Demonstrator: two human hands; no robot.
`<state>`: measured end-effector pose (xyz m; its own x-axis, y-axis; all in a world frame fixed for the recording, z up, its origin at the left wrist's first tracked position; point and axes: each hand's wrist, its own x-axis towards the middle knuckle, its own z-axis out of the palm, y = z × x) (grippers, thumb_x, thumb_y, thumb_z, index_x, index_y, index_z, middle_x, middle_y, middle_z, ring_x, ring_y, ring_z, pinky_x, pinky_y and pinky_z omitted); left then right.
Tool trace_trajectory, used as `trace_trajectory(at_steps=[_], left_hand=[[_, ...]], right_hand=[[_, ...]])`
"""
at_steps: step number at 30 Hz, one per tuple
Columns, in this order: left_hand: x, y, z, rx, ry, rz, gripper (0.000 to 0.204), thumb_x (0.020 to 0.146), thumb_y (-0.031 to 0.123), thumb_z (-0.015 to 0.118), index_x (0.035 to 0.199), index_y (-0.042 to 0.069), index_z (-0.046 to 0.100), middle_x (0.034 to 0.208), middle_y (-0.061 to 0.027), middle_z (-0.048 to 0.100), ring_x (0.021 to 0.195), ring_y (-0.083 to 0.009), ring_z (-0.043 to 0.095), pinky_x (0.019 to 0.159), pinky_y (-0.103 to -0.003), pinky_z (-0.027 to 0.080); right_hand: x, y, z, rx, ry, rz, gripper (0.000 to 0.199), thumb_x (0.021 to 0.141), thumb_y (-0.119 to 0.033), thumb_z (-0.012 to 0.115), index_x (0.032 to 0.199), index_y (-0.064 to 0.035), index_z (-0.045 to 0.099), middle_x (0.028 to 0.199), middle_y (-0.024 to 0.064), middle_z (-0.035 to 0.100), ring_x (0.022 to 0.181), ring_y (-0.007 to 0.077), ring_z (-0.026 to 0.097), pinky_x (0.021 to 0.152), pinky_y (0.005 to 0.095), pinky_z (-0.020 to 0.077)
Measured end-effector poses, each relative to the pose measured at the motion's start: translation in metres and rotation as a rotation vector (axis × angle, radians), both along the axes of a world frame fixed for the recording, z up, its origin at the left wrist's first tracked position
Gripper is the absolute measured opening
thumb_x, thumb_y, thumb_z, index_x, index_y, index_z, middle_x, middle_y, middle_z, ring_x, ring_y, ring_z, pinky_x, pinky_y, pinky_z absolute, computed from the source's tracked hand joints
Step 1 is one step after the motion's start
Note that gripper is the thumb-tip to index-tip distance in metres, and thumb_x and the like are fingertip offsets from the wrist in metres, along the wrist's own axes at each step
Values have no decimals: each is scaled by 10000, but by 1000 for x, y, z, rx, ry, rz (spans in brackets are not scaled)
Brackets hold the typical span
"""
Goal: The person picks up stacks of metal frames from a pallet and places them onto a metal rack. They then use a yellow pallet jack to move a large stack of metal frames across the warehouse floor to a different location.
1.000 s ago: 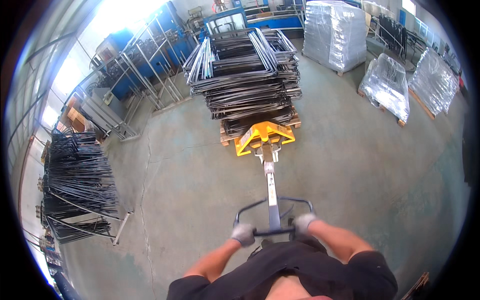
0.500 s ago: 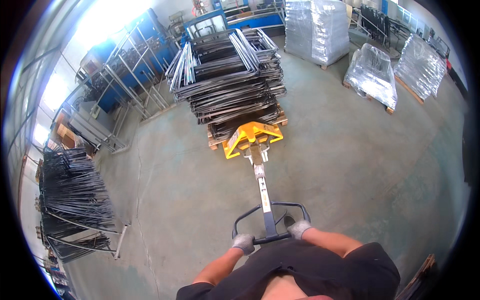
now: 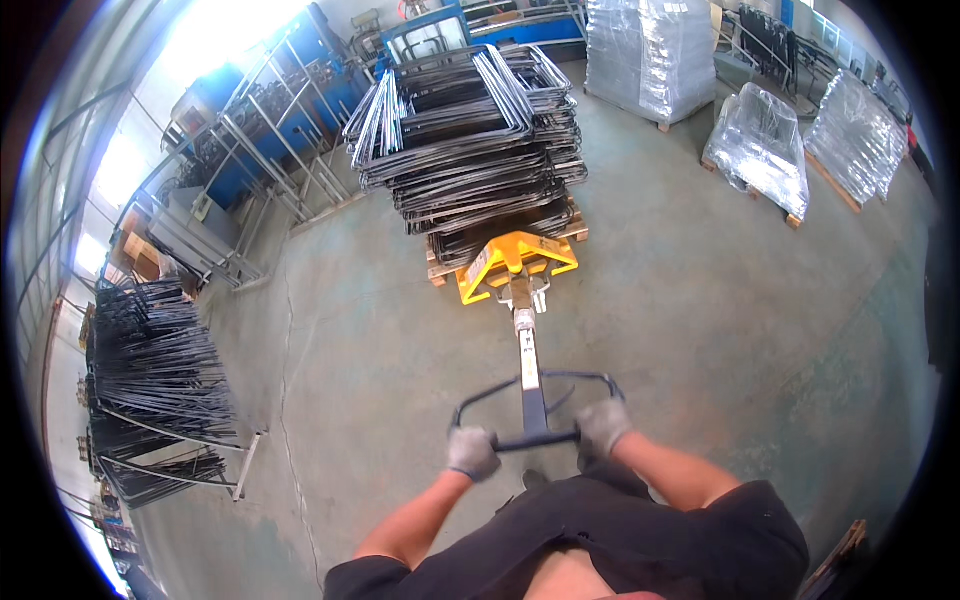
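Note:
A yellow pallet jack (image 3: 518, 257) stands in front of me, its forks under a wooden pallet (image 3: 438, 268). Stacked high on that pallet are many bent black metal frames (image 3: 480, 185). The jack's dark loop handle (image 3: 535, 440) is close to my body. My left hand (image 3: 473, 452), in a grey glove, is closed round the left end of its lower bar. On the right corner of the handle my right hand (image 3: 604, 428), also gloved, is closed, slightly blurred. The fingertips of both hands are mostly hidden by the gloves' backs.
At the left a rack (image 3: 240, 470) holds a heap of black metal rods (image 3: 160, 370). Metal stands (image 3: 270, 150) and blue machinery (image 3: 290, 120) are at the back left. Film-wrapped pallet loads (image 3: 655, 60) stand at the back right. A crack runs along the concrete floor (image 3: 360, 390).
Both hands and the handle bar have risen in the view, away from my body. The handle loop looks flatter. The stack and other surroundings have shifted slightly right and up.

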<state>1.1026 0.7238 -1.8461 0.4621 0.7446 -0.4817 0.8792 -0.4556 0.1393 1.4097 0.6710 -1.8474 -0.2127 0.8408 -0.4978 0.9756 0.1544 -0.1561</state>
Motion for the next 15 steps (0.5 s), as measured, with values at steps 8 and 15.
trace_trajectory(at_steps=[8, 15], left_hand=[[7, -5, -13, -312, 21, -85, 315, 879, 143, 663, 1132, 149, 852, 1116, -214, 825, 1096, -429, 798, 937, -544, 644], [33, 93, 65, 312, -288, 109, 121, 759, 161, 751, 854, 127, 818, 880, -191, 763, 847, -433, 756, 774, -566, 612]], right_hand=[[16, 10, -24, -381, 46, 205, 412, 915, -339, 708, 1222, -125, 880, 1257, 186, 842, 1216, 353, 798, 1023, 472, 634], [28, 110, 91, 150, 41, -66, 203, 892, -255, 712, 1031, -157, 822, 1066, 152, 854, 1036, 321, 834, 895, 478, 647]])
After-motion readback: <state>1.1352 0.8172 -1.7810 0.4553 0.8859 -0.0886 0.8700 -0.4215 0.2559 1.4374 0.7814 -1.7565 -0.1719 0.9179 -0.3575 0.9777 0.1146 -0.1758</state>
